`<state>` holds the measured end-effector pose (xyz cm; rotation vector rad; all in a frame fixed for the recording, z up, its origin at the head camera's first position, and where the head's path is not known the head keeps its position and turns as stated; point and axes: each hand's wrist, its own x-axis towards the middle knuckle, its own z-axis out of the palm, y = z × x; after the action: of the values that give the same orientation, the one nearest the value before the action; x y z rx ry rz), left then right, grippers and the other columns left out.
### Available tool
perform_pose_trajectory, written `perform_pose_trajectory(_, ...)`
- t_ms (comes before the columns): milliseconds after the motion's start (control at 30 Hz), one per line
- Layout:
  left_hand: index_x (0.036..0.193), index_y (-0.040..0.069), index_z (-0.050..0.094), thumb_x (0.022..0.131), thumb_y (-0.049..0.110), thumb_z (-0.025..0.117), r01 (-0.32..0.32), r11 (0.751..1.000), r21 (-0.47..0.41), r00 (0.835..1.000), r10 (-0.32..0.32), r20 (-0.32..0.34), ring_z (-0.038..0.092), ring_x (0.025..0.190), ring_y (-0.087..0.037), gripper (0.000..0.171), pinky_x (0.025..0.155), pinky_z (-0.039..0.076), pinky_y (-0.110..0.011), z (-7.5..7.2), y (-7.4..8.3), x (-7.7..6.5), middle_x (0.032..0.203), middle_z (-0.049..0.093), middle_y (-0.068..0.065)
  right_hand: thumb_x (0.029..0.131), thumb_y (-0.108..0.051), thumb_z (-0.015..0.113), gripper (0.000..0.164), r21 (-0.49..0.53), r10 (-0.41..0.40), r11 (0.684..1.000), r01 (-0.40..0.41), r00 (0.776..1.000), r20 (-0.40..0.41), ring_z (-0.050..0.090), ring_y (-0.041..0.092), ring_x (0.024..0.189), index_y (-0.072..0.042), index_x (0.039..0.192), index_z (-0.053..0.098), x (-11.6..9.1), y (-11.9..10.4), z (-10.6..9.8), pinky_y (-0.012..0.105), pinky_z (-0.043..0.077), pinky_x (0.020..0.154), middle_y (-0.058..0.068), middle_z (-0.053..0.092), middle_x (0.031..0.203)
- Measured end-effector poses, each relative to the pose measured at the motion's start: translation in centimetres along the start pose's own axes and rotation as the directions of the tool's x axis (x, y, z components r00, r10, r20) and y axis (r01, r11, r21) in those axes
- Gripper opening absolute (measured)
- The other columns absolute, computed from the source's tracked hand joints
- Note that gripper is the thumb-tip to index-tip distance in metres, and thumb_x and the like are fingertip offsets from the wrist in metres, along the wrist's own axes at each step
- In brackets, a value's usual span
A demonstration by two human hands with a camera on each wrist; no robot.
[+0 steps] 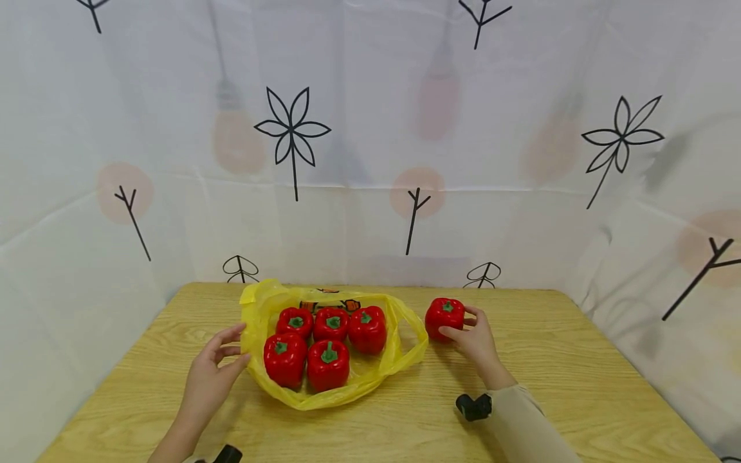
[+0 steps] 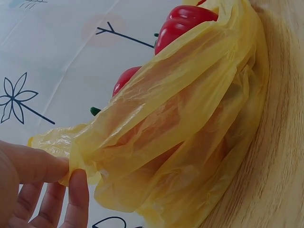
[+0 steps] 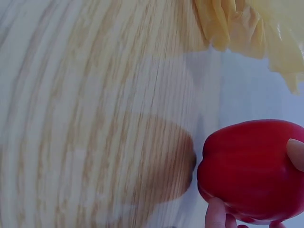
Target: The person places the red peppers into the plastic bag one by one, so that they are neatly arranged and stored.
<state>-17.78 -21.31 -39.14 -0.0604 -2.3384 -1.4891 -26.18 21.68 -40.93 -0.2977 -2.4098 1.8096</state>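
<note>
A yellow plastic bag (image 1: 301, 400) lies with its mouth spread on the table, several red bell peppers (image 1: 328, 365) with green stems inside it. My left hand (image 1: 213, 373) pinches the bag's left rim between thumb and fingers, as the left wrist view shows up close. To the right of the bag, my right hand (image 1: 479, 341) grips another red bell pepper (image 1: 442, 319) from its right side. In the right wrist view that red pepper (image 3: 251, 166) is beside its shadow; whether its base touches the wood I cannot tell.
The wooden table (image 1: 579, 386) has a light grain and runs back to a white cloth backdrop (image 1: 370, 148) printed with flowers and twigs. A loop-shaped handle (image 1: 413, 334) of the bag reaches toward the held pepper.
</note>
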Motion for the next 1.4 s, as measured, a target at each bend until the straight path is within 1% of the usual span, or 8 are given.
perform_pose_trajectory(100, 0.128, 0.006, 0.052, 0.085, -0.002, 0.065, -0.004, 1.000, 0.005, 1.000, 0.004, 0.000, 0.054, 0.088, -0.005, 0.046, 0.069, 0.051, -0.018, 0.0, 0.0, 0.0, 0.118, 0.052, -0.012, 0.080, -0.013, 0.073, 0.081, 0.008, -0.003, 1.000, 0.003, 1.000, -0.028, 0.036, 0.042, 0.116, -0.001, 0.140, 0.021, -0.3, -0.4, 0.1, 0.048, 0.044, 0.090, 0.027, 0.031, 0.132)
perform_pose_trajectory(233, 0.128, 0.006, 0.053, 0.084, -0.003, 0.065, -0.007, 1.000, 0.005, 1.000, 0.007, -0.002, 0.054, 0.088, -0.005, 0.046, 0.069, 0.051, -0.018, 0.0, 0.1, -0.1, 0.118, 0.052, -0.012, 0.080, -0.015, 0.074, 0.082, 0.025, -0.011, 1.000, 0.012, 0.999, -0.042, 0.037, 0.041, 0.116, -0.002, 0.141, 0.021, -0.7, -0.9, 0.1, 0.048, 0.043, 0.092, 0.026, 0.031, 0.132)
perform_pose_trajectory(333, 0.128, 0.005, 0.053, 0.084, -0.003, 0.065, -0.010, 1.000, 0.004, 1.000, 0.010, -0.002, 0.054, 0.088, -0.005, 0.046, 0.069, 0.051, -0.018, 0.0, 0.2, -0.1, 0.118, 0.052, -0.012, 0.081, -0.015, 0.072, 0.082, 0.038, -0.026, 0.999, 0.027, 0.999, -0.032, 0.035, 0.041, 0.117, -0.001, 0.142, 0.018, -0.9, -1.2, -0.1, 0.049, 0.041, 0.094, 0.027, 0.029, 0.134)
perform_pose_trajectory(567, 0.127, 0.005, 0.052, 0.084, -0.004, 0.065, -0.014, 1.000, 0.001, 1.000, 0.014, 0.000, 0.054, 0.088, -0.005, 0.046, 0.069, 0.051, -0.018, 0.0, 0.3, -0.1, 0.118, 0.052, -0.012, 0.083, -0.012, 0.070, 0.078, 0.062, -0.060, 0.996, 0.062, 0.998, -0.033, 0.040, 0.038, 0.113, -0.002, 0.142, 0.020, -1.4, -2.3, -0.3, 0.044, 0.044, 0.091, 0.025, 0.030, 0.133)
perform_pose_trajectory(700, 0.128, 0.005, 0.052, 0.084, -0.003, 0.065, -0.006, 1.000, -0.002, 1.000, 0.006, 0.003, 0.053, 0.088, -0.005, 0.046, 0.069, 0.051, -0.018, 0.0, 0.3, -0.1, 0.119, 0.052, -0.012, 0.083, -0.013, 0.071, 0.077, 0.072, -0.077, 0.994, 0.079, 0.996, -0.036, 0.042, 0.037, 0.114, -0.003, 0.142, 0.021, -1.8, -2.9, -0.4, 0.045, 0.044, 0.092, 0.023, 0.031, 0.133)
perform_pose_trajectory(900, 0.128, 0.006, 0.052, 0.085, -0.002, 0.065, 0.001, 1.000, 0.001, 1.000, -0.001, 0.002, 0.053, 0.089, -0.005, 0.046, 0.069, 0.051, -0.018, 0.0, 0.2, 0.0, 0.119, 0.051, -0.011, 0.083, -0.015, 0.071, 0.079, 0.075, -0.080, 0.994, 0.082, 0.996, -0.031, 0.041, 0.037, 0.116, -0.004, 0.142, 0.021, -2.2, -3.4, -0.5, 0.048, 0.041, 0.095, 0.023, 0.031, 0.135)
perform_pose_trajectory(1133, 0.129, 0.007, 0.052, 0.085, 0.000, 0.065, 0.002, 1.000, -0.005, 1.000, -0.002, 0.004, 0.053, 0.089, -0.004, 0.046, 0.069, 0.051, -0.018, 0.0, 0.0, 0.0, 0.120, 0.051, -0.011, 0.084, -0.015, 0.071, 0.078, 0.089, -0.102, 0.991, 0.104, 0.994, -0.029, 0.043, 0.036, 0.116, -0.005, 0.143, 0.021, -3.3, -4.3, -0.2, 0.047, 0.041, 0.095, 0.022, 0.031, 0.135)
perform_pose_trajectory(1400, 0.129, 0.008, 0.052, 0.086, 0.000, 0.065, 0.010, 1.000, 0.005, 1.000, -0.010, 0.003, 0.053, 0.090, -0.006, 0.046, 0.070, 0.050, -0.017, 0.1, 0.1, 0.1, 0.119, 0.051, -0.011, 0.083, -0.013, 0.071, 0.075, 0.101, -0.137, 0.985, 0.136, 0.991, 0.005, 0.046, 0.033, 0.112, -0.006, 0.141, 0.024, -4.7, -5.4, 0.5, 0.043, 0.044, 0.093, 0.019, 0.034, 0.132)
